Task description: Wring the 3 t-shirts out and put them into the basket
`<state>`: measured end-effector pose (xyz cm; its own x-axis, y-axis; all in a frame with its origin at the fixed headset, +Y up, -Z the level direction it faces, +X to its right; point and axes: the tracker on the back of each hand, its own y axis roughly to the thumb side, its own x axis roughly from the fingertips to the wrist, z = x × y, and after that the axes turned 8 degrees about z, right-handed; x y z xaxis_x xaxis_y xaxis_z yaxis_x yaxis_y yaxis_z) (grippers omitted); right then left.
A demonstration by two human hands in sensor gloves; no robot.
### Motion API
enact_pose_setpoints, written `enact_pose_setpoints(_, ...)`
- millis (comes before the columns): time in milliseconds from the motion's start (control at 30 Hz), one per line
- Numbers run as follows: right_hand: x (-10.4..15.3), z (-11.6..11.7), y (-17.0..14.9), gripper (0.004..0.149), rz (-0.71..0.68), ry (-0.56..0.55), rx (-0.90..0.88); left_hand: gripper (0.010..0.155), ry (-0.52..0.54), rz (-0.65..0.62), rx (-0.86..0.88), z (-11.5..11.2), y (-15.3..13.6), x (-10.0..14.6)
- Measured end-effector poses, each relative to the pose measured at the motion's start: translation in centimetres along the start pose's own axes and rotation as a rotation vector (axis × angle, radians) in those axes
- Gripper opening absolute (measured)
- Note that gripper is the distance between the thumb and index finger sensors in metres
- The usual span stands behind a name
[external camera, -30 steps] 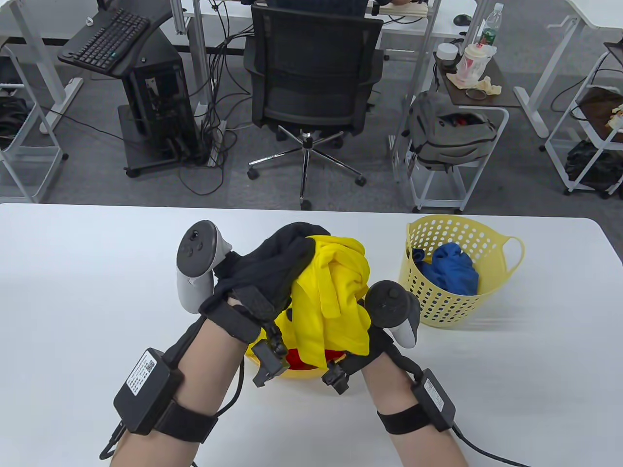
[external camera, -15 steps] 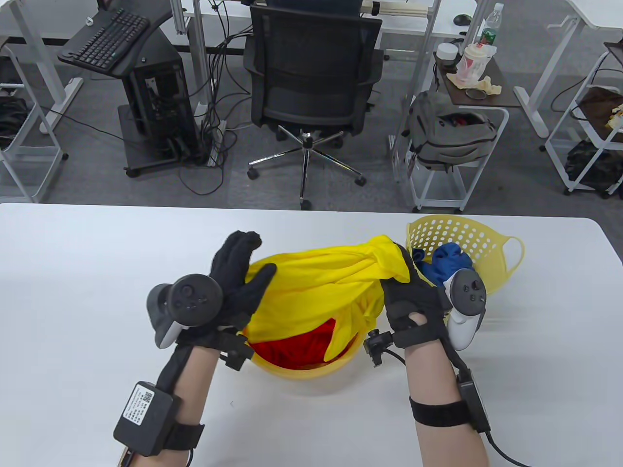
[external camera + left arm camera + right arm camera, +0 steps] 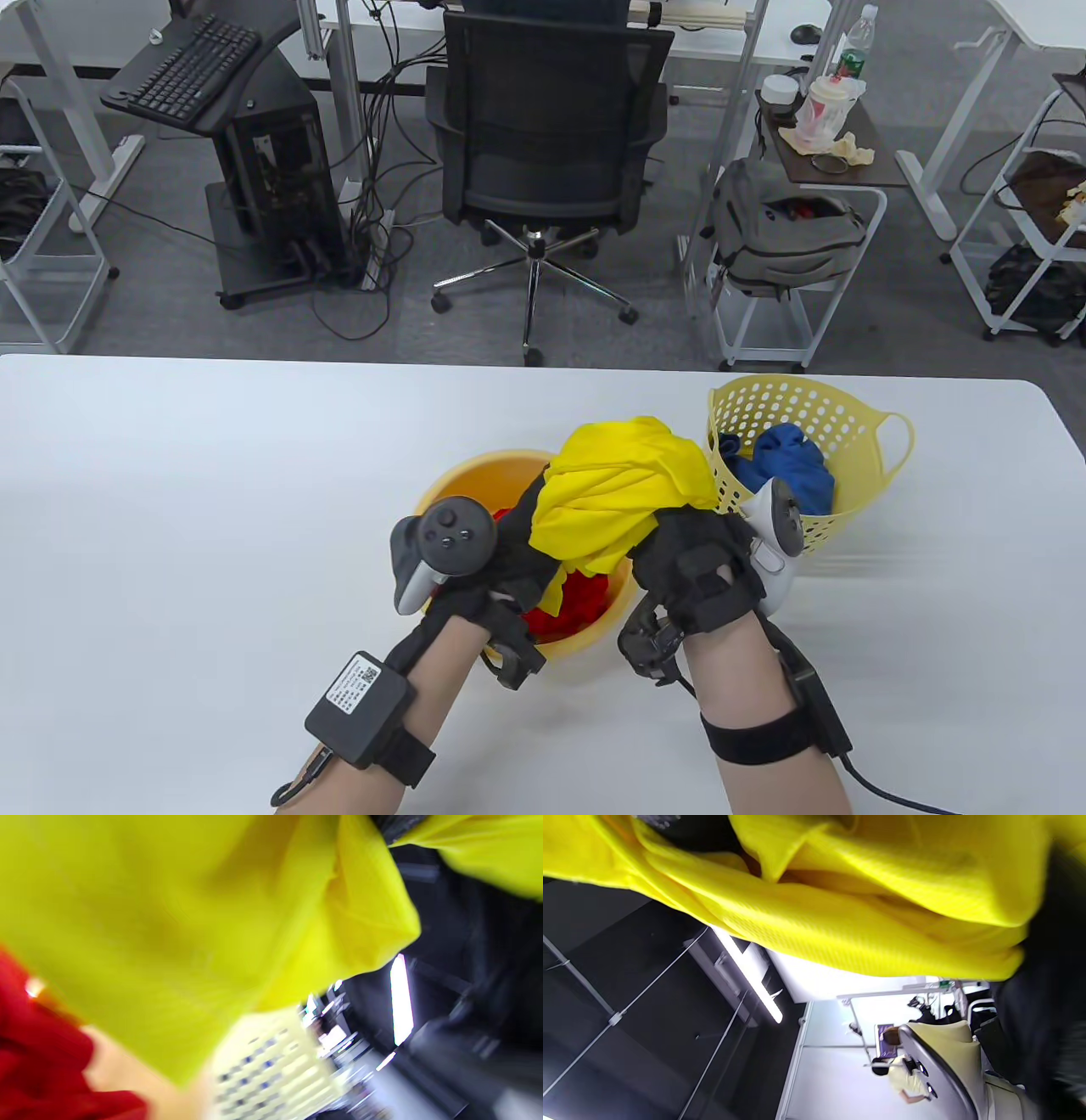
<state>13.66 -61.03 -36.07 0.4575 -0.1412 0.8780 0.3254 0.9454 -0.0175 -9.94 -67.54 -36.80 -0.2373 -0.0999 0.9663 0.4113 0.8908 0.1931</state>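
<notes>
A bunched yellow t-shirt (image 3: 624,488) is held in the air over an orange-yellow bowl (image 3: 458,480) in the table view. My left hand (image 3: 522,552) grips its lower left side and my right hand (image 3: 691,552) grips its right side; most fingers are hidden by cloth. A red t-shirt (image 3: 581,598) lies in the bowl beneath. A blue t-shirt (image 3: 785,467) sits inside the pale yellow perforated basket (image 3: 848,416) at the right. The left wrist view shows blurred yellow t-shirt (image 3: 169,921), red t-shirt (image 3: 38,1073) and basket (image 3: 271,1065). Yellow t-shirt (image 3: 861,899) fills the top of the right wrist view.
The white table (image 3: 170,509) stretches wide to the left and in front of the bowl. Beyond its far edge stand an office chair (image 3: 543,136), a computer cart (image 3: 254,170) and a trolley with a backpack (image 3: 780,229).
The yellow t-shirt was stretched out between my hands and is now gathered into a ball. My left hand moved right and took hold of the cloth; both hands are closer together.
</notes>
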Motion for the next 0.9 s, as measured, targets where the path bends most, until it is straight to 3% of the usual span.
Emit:
enact_pose_setpoints(100,0.0,-0.1,-0.4,0.055,-0.016,-0.139,0.175,0.064,0.01,-0.075,0.37,1.7,-0.8,0.9)
enact_pose_setpoints(233,-0.9,0.2,-2.8,0.058,0.09,-0.167,0.219,0.065,-0.022,-0.219,0.536,3.1,0.4,1.6)
enact_pose_setpoints(267,-1.1,0.5,-3.5,0.067,0.136,-0.162,0.215,0.066,-0.021,-0.263,0.528,3.3,0.8,1.7)
enact_pose_setpoints(300,-1.5,0.8,-4.3,0.092,0.177,-0.118,0.215,0.066,-0.04,-0.298,0.534,3.3,1.1,1.8)
enact_pose_setpoints(367,-2.1,1.0,-6.0,0.109,0.24,0.061,0.122,0.067,-0.101,-0.314,0.572,3.0,1.4,2.1)
enact_pose_setpoints(400,-2.4,1.2,-6.4,0.109,0.257,0.119,0.049,0.067,-0.117,-0.31,0.574,3.0,1.2,2.1)
enact_pose_setpoints(467,-2.7,1.3,-6.7,0.105,0.282,0.232,-0.009,0.067,-0.153,-0.308,0.491,3.1,1.1,2.0)
enact_pose_setpoints(500,-2.8,1.3,-6.7,0.096,0.263,0.248,-0.011,0.067,-0.142,-0.308,0.438,3.2,1.1,2.1)
enact_pose_setpoints(633,-2.8,0.7,-5.6,0.059,0.141,0.195,-0.009,0.067,-0.023,-0.278,0.139,4.1,1.1,2.3)
enact_pose_setpoints(700,-2.7,0.4,-4.9,0.054,0.085,0.253,-0.034,0.071,-0.096,-0.254,0.131,4.2,0.9,2.3)
enact_pose_setpoints(800,-2.1,-0.2,-3.1,0.052,0.011,0.135,0.05,0.081,-0.124,-0.196,0.049,4.6,0.7,2.0)
enact_pose_setpoints(900,-0.8,-1.4,-0.8,0.052,-0.112,-0.016,0.221,0.088,-0.257,-0.167,-0.077,5.1,0.3,1.7)
